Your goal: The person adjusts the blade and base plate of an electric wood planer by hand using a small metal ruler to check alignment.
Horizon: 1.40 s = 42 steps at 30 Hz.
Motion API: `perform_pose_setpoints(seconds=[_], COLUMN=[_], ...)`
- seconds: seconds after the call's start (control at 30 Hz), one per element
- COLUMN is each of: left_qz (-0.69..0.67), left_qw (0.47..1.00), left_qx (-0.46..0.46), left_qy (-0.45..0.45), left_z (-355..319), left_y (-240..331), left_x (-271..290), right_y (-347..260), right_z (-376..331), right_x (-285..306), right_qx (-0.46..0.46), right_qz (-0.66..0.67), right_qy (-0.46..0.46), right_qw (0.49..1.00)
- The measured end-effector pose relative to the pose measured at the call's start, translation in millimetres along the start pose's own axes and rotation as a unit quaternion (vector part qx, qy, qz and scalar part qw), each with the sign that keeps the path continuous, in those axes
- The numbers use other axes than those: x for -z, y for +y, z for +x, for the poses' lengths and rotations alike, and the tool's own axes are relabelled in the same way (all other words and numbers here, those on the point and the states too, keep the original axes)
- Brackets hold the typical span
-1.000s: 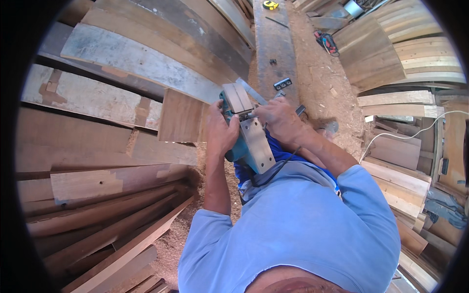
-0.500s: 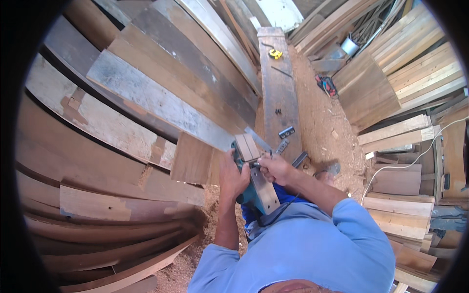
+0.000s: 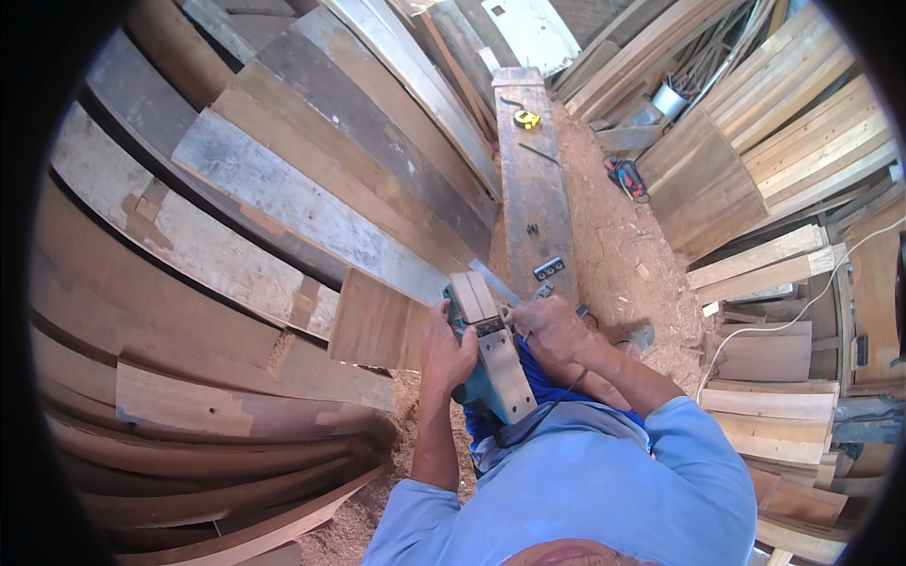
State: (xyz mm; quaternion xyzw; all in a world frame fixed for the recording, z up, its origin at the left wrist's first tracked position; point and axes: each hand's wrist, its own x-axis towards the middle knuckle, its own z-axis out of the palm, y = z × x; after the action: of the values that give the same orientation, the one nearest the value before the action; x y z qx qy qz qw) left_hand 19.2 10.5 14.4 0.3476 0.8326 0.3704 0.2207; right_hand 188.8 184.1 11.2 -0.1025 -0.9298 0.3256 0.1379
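An electric hand planer (image 3: 507,377) with a teal body lies upside down across my lap, its flat metal sole and dark cutter slot facing up. My left hand (image 3: 447,351) grips its left side, with the thumb near the cutter slot. On the other side my right hand (image 3: 555,328) is closed, fingertips bent close to the planer's cutter area. Whatever those fingers hold is hidden. A dark metal piece with round holes (image 3: 548,269) rests on the wooden bench (image 3: 538,203) just beyond my right hand.
Further up the bench sit small dark parts (image 3: 532,229), a thin dark rod (image 3: 538,152) and a yellow tape measure (image 3: 526,119). A red and black tool (image 3: 627,177) lies on the shavings-strewn floor. Planks (image 3: 283,217) lean at left; stacked boards and a white cable (image 3: 755,324) are at right.
My right hand has shifted slightly right and turned, its knuckles now covering a part beside the bench. The small metal tool at its fingers no longer shows. The left hand keeps its grip.
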Motion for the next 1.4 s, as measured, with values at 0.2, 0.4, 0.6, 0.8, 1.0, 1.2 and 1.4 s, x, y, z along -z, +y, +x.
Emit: perform_pose_setpoints(seconds=[0.2,0.4,0.6,0.8,1.0,1.2,1.4], left_qz=[0.010,0.011,0.015,0.010,0.005,-0.004,0.013], left_qw=[1.000,1.000,1.000,1.000,1.000,1.000,1.000], left_qx=[-0.020,-0.005,0.001,0.006,0.001,0.002,0.005], left_qy=[0.011,0.006,0.014,0.006,0.001,-0.001,0.000], left_z=[1.7,0.8,0.9,0.8,2.5,2.8,2.3], left_y=[-4.6,3.8,6.9,5.1,-0.1,-3.0,4.7], left_x=[-1.9,1.9,3.7,5.8,3.6,2.0,2.8], right_y=[-11.0,-4.7,-8.1,-16.6,-2.0,-15.1,-17.3], right_z=[-2.5,1.1,1.7,0.9,-0.6,6.3,4.4], right_x=[0.3,-11.5,-20.1,-8.1,-4.1,-5.5,-6.6], right_qx=[0.031,-0.051,-0.091,-0.091,0.045,-0.085,-0.088], right_qz=[0.010,0.066,0.080,0.034,-0.038,0.054,0.034], right_qy=[0.010,-0.040,-0.051,-0.068,-0.039,-0.068,-0.055], right_qw=[0.999,0.996,0.991,0.993,0.998,0.993,0.994])
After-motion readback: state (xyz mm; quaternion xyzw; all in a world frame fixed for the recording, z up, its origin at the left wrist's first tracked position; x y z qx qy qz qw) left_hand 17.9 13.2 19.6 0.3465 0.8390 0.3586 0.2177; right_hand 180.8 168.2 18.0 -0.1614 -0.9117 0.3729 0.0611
